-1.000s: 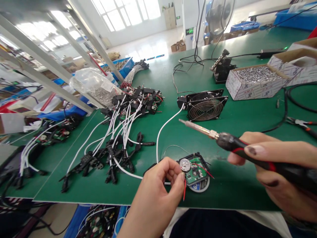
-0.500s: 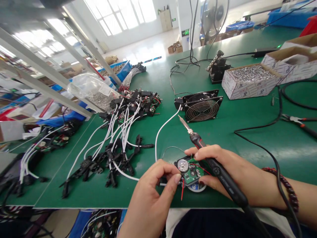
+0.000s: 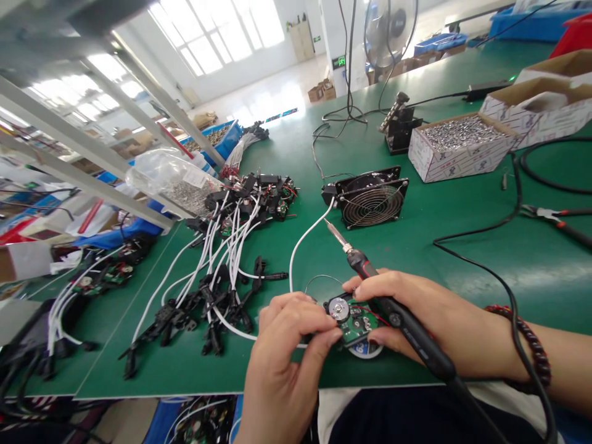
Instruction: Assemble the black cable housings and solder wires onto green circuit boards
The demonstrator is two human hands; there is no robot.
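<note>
My right hand [image 3: 416, 314] grips a soldering iron [image 3: 393, 308], its tip pointing up and left toward the fan. Fingers of the same hand also rest against the right side of a green circuit board [image 3: 359, 325] with a round silver motor-like part [image 3: 339, 309] on it. Under the board sits a round blue-and-white object [image 3: 365, 350], mostly covered. My left hand [image 3: 296, 351] is closed in a pinch at the board's lower left edge; what lies between its fingertips is hidden. A thin solder wire [image 3: 324, 276] arches behind the board. A white cable [image 3: 292, 265] runs past my left fingers.
A small black fan [image 3: 372, 203] stands behind the iron's tip. To the left lies a pile of white-cabled black assemblies [image 3: 226, 246]. At the right are a box of small metal parts [image 3: 462, 148], pliers [image 3: 550, 214] and the iron's black cord [image 3: 490, 271].
The thumb and forefinger of my left hand have shifted at the board's edge, and the red wire hanging there is out of sight. The view has shifted slightly; the iron stays in my right hand.
</note>
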